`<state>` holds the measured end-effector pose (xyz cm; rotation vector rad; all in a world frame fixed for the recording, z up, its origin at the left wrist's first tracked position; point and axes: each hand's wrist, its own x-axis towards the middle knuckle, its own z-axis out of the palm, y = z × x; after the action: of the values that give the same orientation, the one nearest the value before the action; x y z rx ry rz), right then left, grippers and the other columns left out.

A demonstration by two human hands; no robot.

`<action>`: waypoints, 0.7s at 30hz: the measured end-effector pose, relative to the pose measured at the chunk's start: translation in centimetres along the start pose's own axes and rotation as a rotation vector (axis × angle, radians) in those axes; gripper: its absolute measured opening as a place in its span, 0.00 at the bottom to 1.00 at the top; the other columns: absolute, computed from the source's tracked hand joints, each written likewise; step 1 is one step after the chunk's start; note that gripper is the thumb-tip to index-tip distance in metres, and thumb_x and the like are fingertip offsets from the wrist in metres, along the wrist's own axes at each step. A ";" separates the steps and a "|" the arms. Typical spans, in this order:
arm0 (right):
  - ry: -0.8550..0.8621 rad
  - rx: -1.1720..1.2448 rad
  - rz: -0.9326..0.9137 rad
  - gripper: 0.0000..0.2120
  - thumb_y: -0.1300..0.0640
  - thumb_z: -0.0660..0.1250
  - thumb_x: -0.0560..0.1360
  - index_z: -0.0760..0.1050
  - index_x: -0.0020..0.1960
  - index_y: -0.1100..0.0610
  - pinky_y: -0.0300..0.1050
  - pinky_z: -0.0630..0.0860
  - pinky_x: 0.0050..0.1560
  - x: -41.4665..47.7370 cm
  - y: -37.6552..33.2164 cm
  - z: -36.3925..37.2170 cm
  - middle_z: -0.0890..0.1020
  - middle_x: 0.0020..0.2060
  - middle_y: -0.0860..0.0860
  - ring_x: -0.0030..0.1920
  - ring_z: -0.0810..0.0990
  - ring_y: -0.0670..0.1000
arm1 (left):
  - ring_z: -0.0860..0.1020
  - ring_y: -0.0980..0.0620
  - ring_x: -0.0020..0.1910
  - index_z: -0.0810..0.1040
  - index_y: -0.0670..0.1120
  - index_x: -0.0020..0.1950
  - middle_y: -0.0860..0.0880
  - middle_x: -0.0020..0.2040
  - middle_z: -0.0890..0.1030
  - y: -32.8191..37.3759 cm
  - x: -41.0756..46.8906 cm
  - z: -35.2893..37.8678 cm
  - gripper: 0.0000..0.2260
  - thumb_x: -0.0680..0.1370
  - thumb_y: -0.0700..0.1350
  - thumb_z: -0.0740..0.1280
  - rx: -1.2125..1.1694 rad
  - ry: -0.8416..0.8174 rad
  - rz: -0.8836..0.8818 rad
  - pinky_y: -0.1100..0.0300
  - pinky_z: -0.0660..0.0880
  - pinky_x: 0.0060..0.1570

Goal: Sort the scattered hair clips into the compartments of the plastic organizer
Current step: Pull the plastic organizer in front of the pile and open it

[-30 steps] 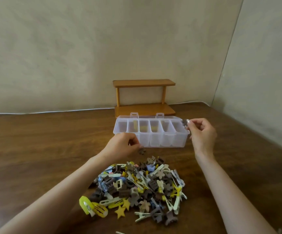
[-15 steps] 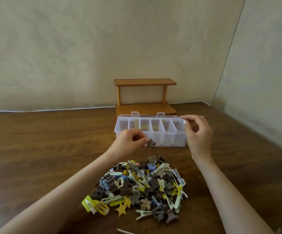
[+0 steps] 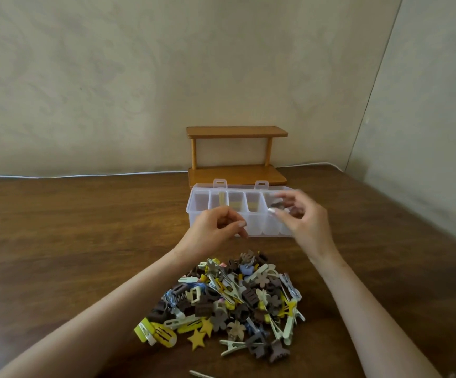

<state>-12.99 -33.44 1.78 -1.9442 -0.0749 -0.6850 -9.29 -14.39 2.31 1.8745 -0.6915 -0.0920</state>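
The clear plastic organizer (image 3: 198, 214) stands open on the wooden table, with several compartments in a row; yellowish clips show in some middle ones. A heap of hair clips (image 3: 235, 301) in brown, yellow, cream and blue lies in front of it. My right hand (image 3: 307, 227) hovers over the organizer's right end, pinching a small brown clip (image 3: 277, 205), which is blurred. My left hand (image 3: 213, 233) is at the organizer's front wall, fingers curled with thumb and forefinger together, and nothing shows in it.
A small two-level wooden shelf (image 3: 236, 132) stands right behind the organizer against the wall. A white cable (image 3: 85, 175) runs along the table's back edge. One loose pale clip (image 3: 199, 374) lies at the bottom edge. A side wall closes off the right.
The small brown clip held by my left hand is now in my right hand, which moved left over the organizer's right end. My left hand has stayed by the front wall.
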 end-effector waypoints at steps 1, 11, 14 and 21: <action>0.101 -0.028 0.008 0.12 0.61 0.71 0.72 0.75 0.54 0.52 0.32 0.75 0.39 0.2 0.2 -0.5 0.80 0.46 0.44 0.43 0.78 0.39 | 0.80 0.61 0.39 0.77 0.43 0.50 0.50 0.42 0.84 -0.1 0.0 -0.1 0.06 0.77 0.44 0.64 0.001 0.005 -0.005 0.68 0.76 0.42; 0.208 -0.499 0.022 0.14 0.52 0.68 0.74 0.77 0.59 0.52 0.41 0.69 0.50 2.1 3.4 -2.4 0.79 0.56 0.50 0.58 0.73 0.51 | 0.80 0.60 0.41 0.77 0.44 0.50 0.51 0.42 0.83 -0.4 0.1 -0.5 0.05 0.78 0.43 0.64 0.044 0.025 -0.009 0.66 0.77 0.45; 0.145 -0.616 0.005 0.10 0.51 0.67 0.75 0.79 0.53 0.54 0.43 0.62 0.55 2.1 3.4 -3.1 0.77 0.60 0.51 0.61 0.68 0.53 | 0.80 0.58 0.41 0.77 0.45 0.48 0.51 0.41 0.82 -0.6 0.3 -0.7 0.03 0.77 0.41 0.64 0.093 0.086 0.008 0.67 0.76 0.44; -0.149 -0.738 0.090 0.10 0.52 0.62 0.78 0.80 0.52 0.53 0.53 0.63 0.66 2.0 4.1 -3.9 0.70 0.67 0.51 0.67 0.62 0.55 | 0.71 0.52 0.50 0.76 0.47 0.53 0.51 0.50 0.73 -2.3 0.9 -1.8 0.07 0.76 0.44 0.66 0.600 0.458 0.075 0.62 0.70 0.45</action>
<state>-11.60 -39.17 0.65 -2.6847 0.2017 -0.5451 -6.90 -12.81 1.21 2.3160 -0.4941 0.6397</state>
